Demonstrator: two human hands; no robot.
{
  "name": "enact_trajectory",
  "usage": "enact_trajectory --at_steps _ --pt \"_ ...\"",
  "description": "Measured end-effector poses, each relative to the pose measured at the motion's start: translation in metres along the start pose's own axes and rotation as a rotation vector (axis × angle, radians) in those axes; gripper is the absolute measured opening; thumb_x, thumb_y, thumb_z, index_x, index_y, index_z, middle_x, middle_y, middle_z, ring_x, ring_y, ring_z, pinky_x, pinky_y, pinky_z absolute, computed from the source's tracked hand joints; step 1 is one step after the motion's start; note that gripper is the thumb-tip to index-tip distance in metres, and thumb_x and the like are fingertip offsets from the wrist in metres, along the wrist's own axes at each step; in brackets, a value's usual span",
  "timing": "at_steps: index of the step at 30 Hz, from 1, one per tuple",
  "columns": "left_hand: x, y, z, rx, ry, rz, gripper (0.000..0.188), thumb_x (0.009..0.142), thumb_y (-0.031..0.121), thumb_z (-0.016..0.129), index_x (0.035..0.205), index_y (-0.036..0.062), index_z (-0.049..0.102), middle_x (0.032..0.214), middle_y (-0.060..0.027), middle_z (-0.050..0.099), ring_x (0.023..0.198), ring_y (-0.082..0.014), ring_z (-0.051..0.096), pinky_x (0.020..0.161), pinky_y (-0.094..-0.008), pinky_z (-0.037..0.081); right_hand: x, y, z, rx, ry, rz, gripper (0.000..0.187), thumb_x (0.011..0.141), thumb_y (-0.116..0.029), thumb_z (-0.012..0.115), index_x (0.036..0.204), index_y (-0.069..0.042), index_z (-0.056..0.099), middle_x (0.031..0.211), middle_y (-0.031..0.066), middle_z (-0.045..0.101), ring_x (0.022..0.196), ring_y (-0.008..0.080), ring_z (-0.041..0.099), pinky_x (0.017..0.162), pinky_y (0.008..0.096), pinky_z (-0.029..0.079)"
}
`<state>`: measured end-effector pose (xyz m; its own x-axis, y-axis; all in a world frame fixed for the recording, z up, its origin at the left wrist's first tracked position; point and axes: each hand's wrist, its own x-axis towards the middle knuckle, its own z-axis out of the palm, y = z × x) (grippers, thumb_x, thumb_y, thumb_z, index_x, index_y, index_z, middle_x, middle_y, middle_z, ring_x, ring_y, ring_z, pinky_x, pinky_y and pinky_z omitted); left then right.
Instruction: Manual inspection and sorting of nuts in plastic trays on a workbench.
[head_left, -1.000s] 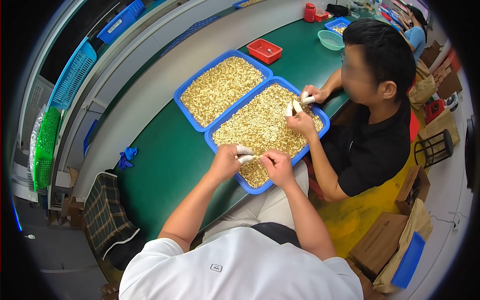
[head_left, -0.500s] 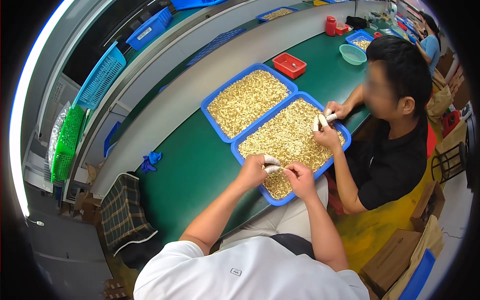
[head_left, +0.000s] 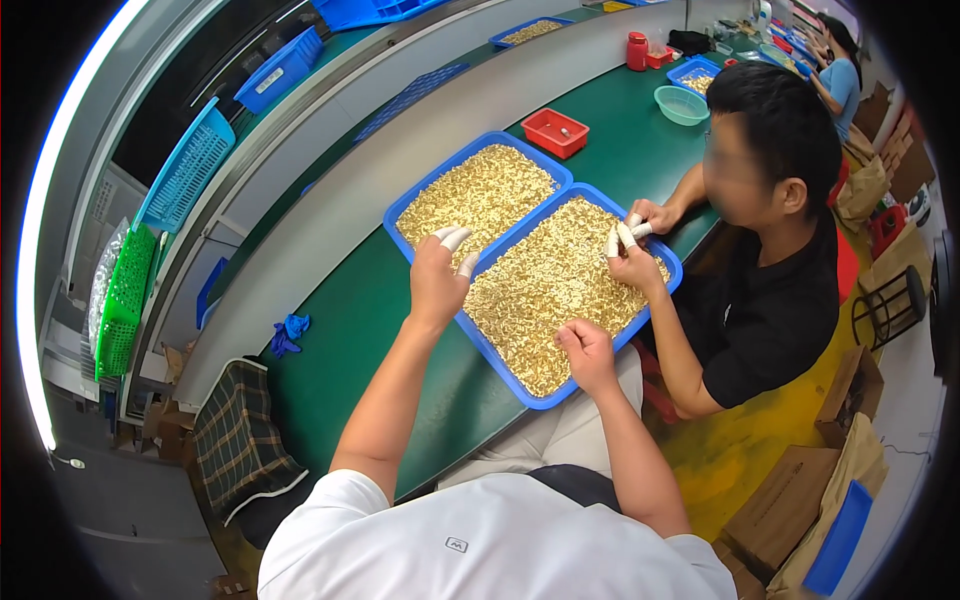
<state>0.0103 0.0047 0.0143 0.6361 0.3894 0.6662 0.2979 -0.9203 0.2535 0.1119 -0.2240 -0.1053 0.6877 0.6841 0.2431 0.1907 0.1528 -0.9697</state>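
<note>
Two blue trays stand side by side, filled with small gold-coloured metal pieces (head_left: 550,290). My left hand (head_left: 438,282), with white covers on some fingers, is over the near side of the farther tray (head_left: 392,225). Its fingers are spread and I see nothing between them. Above the front part of the nearer tray (head_left: 548,402) my right hand (head_left: 590,358) is closed, thumb against the curled fingers. Whatever it may pinch is too small to make out. A co-worker's two hands (head_left: 634,263), also with white finger covers, work at the right end of the nearer tray.
A red tray (head_left: 554,133) and a green bowl (head_left: 681,105) stand farther along the green table (head_left: 330,385). Blue gloves (head_left: 290,332) lie at the left. The co-worker (head_left: 775,270) sits close on my right. Cardboard boxes (head_left: 782,505) stand on the floor.
My hands were together over the nearer tray, fingertips meeting at a small piece. My left hand has moved away, left and farther off, and opened. My right hand stays near its place, closed.
</note>
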Motion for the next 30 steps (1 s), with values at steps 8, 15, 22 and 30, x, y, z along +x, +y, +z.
enact_trajectory --at_steps 8,15,22,30 --pt "-0.067 0.066 0.015 -0.571 -0.656 -0.180 0.015 0.084 0.006 0.078 0.098 0.0049 0.075 0.087 -0.0116 0.072 0.081 -0.0219 0.070 0.073 -0.0333 0.053 0.002 -0.009 -0.001 -0.120 -0.088 -0.071 0.013 0.094 -0.008 0.061 0.086 0.001 0.066 0.073 0.0115 0.064 0.064 0.0208 0.061 0.061 0.0333 0.047" --pt "-0.059 0.057 0.014 -0.601 -0.588 -0.231 0.012 0.081 0.002 0.078 0.093 0.0029 0.074 0.086 -0.0108 0.073 0.080 -0.0201 0.069 0.072 -0.0318 0.053 0.002 -0.008 0.000 0.003 -0.078 -0.014 0.019 0.095 -0.011 0.061 0.081 0.001 0.065 0.071 0.0113 0.064 0.063 0.0218 0.061 0.060 0.0339 0.047" --pt "-0.039 0.027 0.008 -0.604 -0.607 -0.231 0.010 0.082 0.003 0.079 0.091 0.0035 0.075 0.088 -0.0071 0.075 0.083 -0.0164 0.070 0.077 -0.0309 0.055 0.001 -0.006 0.002 0.009 -0.001 -0.006 0.019 0.095 -0.008 0.060 0.081 0.002 0.065 0.073 0.0097 0.066 0.064 0.0182 0.062 0.061 0.0319 0.048" --pt "0.007 0.003 0.002 -0.128 -0.270 -0.068 0.041 0.082 0.012 0.079 0.121 0.0085 0.069 0.123 -0.0144 0.066 0.112 -0.0344 0.061 0.096 -0.0394 0.049 -0.001 0.001 0.002 0.036 0.047 -0.051 0.018 0.096 -0.009 0.060 0.082 0.002 0.065 0.072 0.0100 0.066 0.064 0.0175 0.062 0.060 0.0313 0.048"
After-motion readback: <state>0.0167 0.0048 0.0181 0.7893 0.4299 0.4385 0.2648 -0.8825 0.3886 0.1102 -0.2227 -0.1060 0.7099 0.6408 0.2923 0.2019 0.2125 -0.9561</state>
